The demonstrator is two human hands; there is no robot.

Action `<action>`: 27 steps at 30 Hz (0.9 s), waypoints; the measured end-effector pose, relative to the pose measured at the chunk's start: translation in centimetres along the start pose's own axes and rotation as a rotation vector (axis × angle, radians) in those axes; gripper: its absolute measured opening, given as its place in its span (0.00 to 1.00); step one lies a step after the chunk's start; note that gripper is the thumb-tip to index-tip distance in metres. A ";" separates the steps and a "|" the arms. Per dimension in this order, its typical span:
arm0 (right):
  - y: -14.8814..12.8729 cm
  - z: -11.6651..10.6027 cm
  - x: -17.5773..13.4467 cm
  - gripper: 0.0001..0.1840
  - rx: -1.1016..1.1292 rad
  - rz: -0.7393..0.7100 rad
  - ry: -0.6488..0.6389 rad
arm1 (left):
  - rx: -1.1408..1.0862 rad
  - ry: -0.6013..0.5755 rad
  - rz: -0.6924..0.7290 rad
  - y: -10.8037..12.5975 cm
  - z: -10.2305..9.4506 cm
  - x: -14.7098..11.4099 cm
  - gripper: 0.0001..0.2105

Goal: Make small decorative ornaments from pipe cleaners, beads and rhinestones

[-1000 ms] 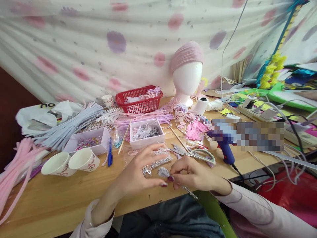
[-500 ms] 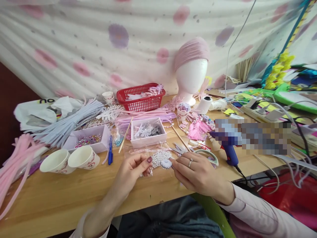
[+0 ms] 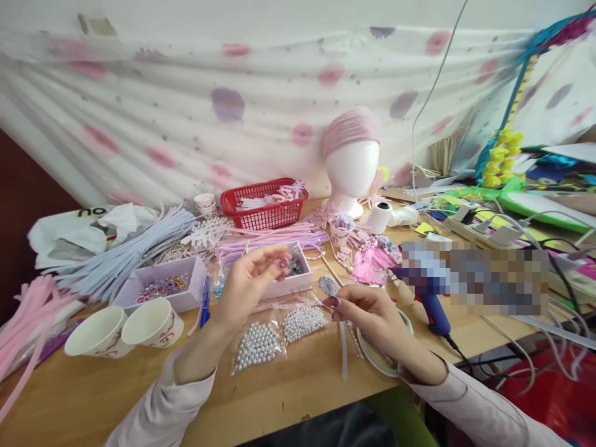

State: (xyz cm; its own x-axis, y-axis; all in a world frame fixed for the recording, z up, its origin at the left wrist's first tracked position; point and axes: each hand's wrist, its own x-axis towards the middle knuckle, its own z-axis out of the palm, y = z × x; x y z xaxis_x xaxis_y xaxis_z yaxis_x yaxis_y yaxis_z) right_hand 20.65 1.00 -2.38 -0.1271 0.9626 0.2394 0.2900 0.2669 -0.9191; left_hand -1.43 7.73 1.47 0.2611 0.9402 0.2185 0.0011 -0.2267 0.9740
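Observation:
My right hand (image 3: 370,313) pinches a small round pale lilac flower-like piece (image 3: 328,285) between thumb and fingers, above the table. A narrow pale strip (image 3: 343,351) shows below these fingers; whether it joins the piece I cannot tell. My left hand (image 3: 249,285) is raised in front of the lilac box (image 3: 288,287), thumb and fingertips brought together; anything between them is too small to make out. Below the hands lie a clear bag of larger pearl beads (image 3: 257,345) and another bag of smaller white beads (image 3: 305,323).
Two paper cups (image 3: 153,324), a box of colored gems (image 3: 186,295) and a blue pen (image 3: 204,304) stand left. Behind are a red basket (image 3: 265,214) and a foam head (image 3: 352,171). A blue glue gun (image 3: 433,310) with its cord lies right, near pale green scissors (image 3: 372,360).
My left hand has risen from the bead bags to before the lilac box. My right hand has lifted the lilac piece off the beads. The view has tilted upward.

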 end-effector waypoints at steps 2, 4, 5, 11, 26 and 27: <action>0.1 -0.1 0.3 0.17 0.074 0.047 0.010 | 0.077 0.016 0.102 0.3 0.6 0.8 0.09; 0.1 0.1 0.4 0.18 0.108 0.064 0.006 | 0.048 -0.019 0.122 0.6 1.6 1.2 0.08; 0.0 0.2 0.5 0.18 0.124 0.070 0.000 | -0.044 -0.054 0.085 0.7 2.2 1.2 0.10; -0.2 0.2 0.8 0.19 0.219 0.105 0.010 | -0.324 -0.350 -0.226 1.2 3.7 -0.3 0.17; -1.3 -0.7 0.1 0.15 0.227 0.065 0.112 | 0.154 0.306 0.299 2.6 -4.9 -0.7 0.04; -1.3 -0.6 0.1 0.15 0.215 0.047 0.108 | 0.139 0.290 0.288 2.6 -4.2 -0.7 0.03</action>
State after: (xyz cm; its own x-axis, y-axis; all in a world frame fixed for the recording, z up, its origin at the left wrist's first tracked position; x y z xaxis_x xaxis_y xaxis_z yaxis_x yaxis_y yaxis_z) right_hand 20.86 0.75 -0.94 -0.0129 0.9763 0.2159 0.0833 0.2162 -0.9728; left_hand -5.65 7.59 4.07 -0.0122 0.8616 0.5074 0.1031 -0.5037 0.8577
